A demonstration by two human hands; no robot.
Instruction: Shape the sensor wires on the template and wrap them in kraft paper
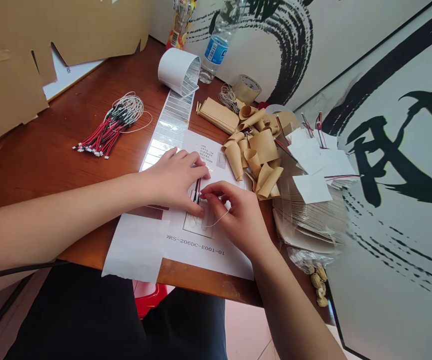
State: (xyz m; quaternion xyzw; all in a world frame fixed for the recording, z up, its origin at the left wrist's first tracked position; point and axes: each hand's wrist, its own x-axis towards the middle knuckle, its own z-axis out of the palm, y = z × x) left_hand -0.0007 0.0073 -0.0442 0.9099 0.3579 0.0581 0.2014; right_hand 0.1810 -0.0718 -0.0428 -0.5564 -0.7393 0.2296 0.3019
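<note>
My left hand (180,180) lies with its fingers spread over a printed white sheet (200,255), its thumb and fingertips around a small cable piece (196,191) with black and white parts. From the right, my right hand (231,202) pinches at the cable's side, and a thin white wire (219,218) loops out below its fingers. The exact grip point is hidden by the fingertips. A strip of labels (168,117) runs beneath and beyond my left hand. To the left lies a bundle of red, black and white cables (112,125).
Brown paper pieces (264,150) pile up right of the sheet, beside a bag of white cards (309,220). Behind stand a label roll (178,72), a water bottle (216,50) and a tape roll (246,89). Cardboard (88,30) borders the back left.
</note>
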